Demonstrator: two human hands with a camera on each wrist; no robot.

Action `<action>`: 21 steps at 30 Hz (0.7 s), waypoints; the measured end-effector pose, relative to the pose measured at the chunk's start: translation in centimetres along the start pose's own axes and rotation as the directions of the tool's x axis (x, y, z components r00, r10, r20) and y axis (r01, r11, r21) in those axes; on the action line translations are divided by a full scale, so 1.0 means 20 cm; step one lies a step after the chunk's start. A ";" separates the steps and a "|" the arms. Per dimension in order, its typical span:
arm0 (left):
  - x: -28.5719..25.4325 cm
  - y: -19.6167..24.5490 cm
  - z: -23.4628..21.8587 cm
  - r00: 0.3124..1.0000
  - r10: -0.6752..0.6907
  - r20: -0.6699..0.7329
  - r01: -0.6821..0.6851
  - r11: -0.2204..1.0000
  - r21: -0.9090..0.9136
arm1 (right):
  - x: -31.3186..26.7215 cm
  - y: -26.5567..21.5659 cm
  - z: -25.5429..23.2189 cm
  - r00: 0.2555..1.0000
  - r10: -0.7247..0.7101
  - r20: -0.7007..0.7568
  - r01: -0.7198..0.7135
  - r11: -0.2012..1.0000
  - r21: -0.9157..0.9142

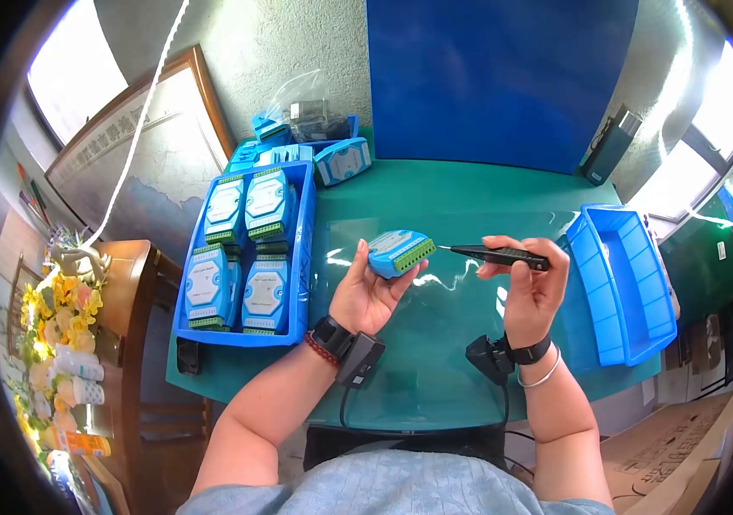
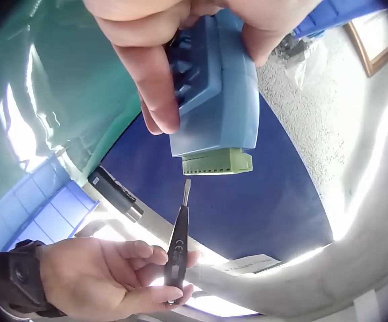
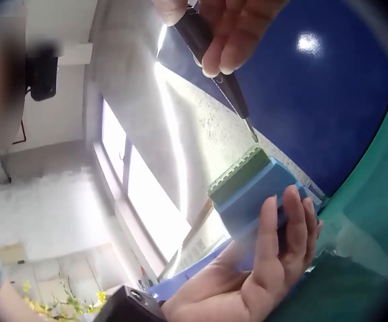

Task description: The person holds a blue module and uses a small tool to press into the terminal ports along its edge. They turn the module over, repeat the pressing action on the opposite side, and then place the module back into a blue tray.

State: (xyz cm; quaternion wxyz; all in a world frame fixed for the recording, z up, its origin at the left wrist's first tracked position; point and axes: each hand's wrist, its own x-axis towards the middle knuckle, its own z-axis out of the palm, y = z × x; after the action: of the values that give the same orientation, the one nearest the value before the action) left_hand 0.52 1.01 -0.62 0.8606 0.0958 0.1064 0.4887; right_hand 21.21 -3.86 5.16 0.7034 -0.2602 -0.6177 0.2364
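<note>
My left hand grips a blue electronic module by its sides, with the grey label facing up and a green screw terminal block towards the right. My right hand pinches a black screwdriver between thumb and fingers. Its bare metal tip points at the terminal block, right by one end of it in the right wrist view. From the left wrist, the screwdriver appears just below the green terminal strip. The module is held up above the table, tilted.
On the left, a blue bin holds several similar modules. Behind it are another module and a clear bag of dark parts. A second blue bin stands at the right of the green table. A dark cylinder-like device stands at the back right.
</note>
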 end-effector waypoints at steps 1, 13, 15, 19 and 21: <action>0.00 0.00 0.00 1.000 0.003 0.000 -0.003 1.000 0.001 | 0.00 0.00 -0.01 0.999 0.025 -0.022 -0.025 0.999 0.033; 0.00 -0.01 0.00 0.999 -0.026 0.023 0.026 1.000 0.014 | 0.00 0.02 -0.01 0.996 0.090 -0.010 -0.090 0.994 0.068; 0.01 -0.01 -0.01 0.999 -0.032 0.021 0.032 0.999 0.006 | -0.01 0.01 0.01 0.999 0.003 0.044 -0.003 1.000 0.007; 0.01 0.00 -0.02 0.999 -0.031 0.017 0.031 0.999 0.012 | -0.03 0.02 0.01 0.969 -0.146 0.200 0.171 0.978 -0.115; 0.01 0.00 -0.02 1.000 -0.023 0.013 0.022 1.000 0.016 | -0.03 0.02 0.00 0.954 -0.179 0.242 0.223 0.961 -0.167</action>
State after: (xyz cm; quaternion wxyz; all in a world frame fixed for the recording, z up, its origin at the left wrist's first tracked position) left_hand 0.53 1.09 -0.99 0.8659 0.1045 0.1057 0.4776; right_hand 21.07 -3.88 4.48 0.6213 -0.2342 -0.7363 0.1305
